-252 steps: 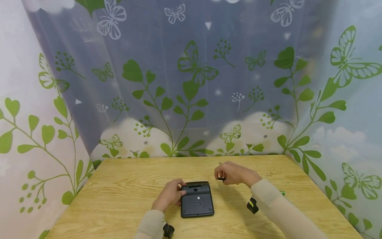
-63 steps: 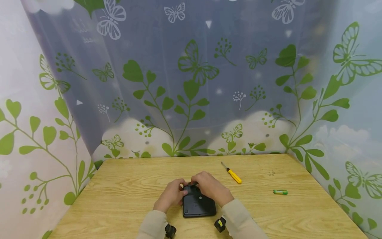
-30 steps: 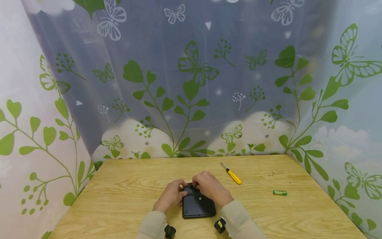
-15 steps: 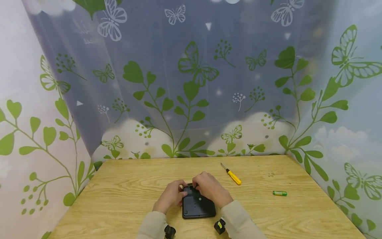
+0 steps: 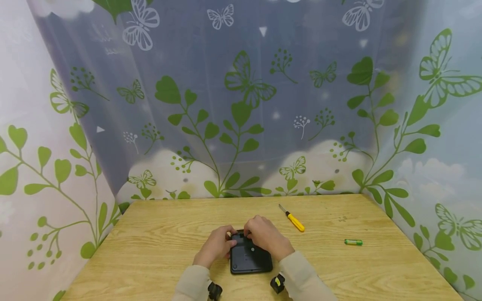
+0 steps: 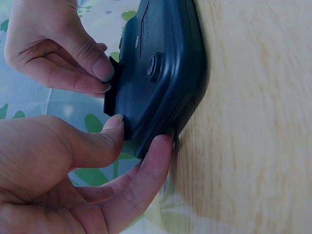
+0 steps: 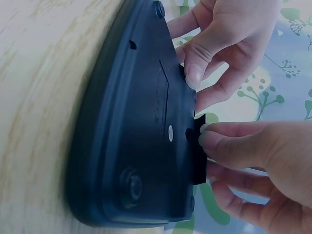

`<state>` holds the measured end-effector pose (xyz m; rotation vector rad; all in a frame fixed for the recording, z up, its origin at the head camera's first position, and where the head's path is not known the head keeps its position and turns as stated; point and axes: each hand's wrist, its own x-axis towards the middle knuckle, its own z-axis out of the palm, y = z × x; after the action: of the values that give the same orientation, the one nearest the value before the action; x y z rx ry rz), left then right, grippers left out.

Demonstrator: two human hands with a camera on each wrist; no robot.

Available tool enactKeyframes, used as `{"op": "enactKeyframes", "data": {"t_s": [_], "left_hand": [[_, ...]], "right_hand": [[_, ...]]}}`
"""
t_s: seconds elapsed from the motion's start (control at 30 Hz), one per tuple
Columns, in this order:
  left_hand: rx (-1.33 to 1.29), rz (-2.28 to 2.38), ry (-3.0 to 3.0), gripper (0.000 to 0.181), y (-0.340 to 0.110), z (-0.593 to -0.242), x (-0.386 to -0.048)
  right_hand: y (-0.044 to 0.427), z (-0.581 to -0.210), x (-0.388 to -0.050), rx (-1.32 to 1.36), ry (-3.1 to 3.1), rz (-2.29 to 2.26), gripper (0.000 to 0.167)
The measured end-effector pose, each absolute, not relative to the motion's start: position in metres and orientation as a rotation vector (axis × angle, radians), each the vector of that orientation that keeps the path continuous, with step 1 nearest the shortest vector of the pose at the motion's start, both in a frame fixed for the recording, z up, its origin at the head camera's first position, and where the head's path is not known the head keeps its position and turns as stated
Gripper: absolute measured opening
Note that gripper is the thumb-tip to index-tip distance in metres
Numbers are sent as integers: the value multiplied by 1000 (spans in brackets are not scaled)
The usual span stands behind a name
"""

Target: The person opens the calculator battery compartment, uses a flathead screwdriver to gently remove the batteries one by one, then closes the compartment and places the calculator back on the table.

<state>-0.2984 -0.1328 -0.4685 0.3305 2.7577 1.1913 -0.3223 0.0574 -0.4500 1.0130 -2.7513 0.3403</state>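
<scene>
A black calculator-like device [image 5: 250,262] lies face down on the wooden table, its underside showing a small white round spot and round feet. My left hand [image 5: 214,246] grips its far left corner, thumb on the underside and fingers around the edge. At the far edge my right hand [image 5: 266,236] pinches a small black battery cover [image 7: 200,153] between thumb and fingers. In the right wrist view the cover stands tilted up against the device. The left wrist view shows the cover [image 6: 113,90] near my left thumb. Whether it is seated cannot be told.
A screwdriver [image 5: 295,222] with a yellow handle lies behind and right of the device. Farther right is a green battery [image 5: 353,242]. Several tiny pieces, perhaps screws, lie at the back right [image 5: 342,218]. A patterned curtain [image 5: 241,125] hangs behind the table.
Since the oldest frame my right hand has moved left, bringing the small black cover to the device's far edge. Over the last second both hands have barely shifted.
</scene>
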Motion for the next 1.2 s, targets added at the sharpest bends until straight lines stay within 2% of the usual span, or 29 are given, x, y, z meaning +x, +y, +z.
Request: {"op": "enactKeyframes", "data": {"t_s": [0.5, 0.87, 1.2], "left_hand": [[319, 1198, 2740, 24, -131, -466, -297], [329, 1226, 2733, 23, -133, -470, -297], [320, 1205, 2743, 22, -132, -468, -297]], "right_hand": [[59, -445, -320, 1010, -2779, 368, 9], [59, -449, -320, 1019, -2772, 399, 16], [57, -447, -321, 999, -2810, 403, 15]]}}
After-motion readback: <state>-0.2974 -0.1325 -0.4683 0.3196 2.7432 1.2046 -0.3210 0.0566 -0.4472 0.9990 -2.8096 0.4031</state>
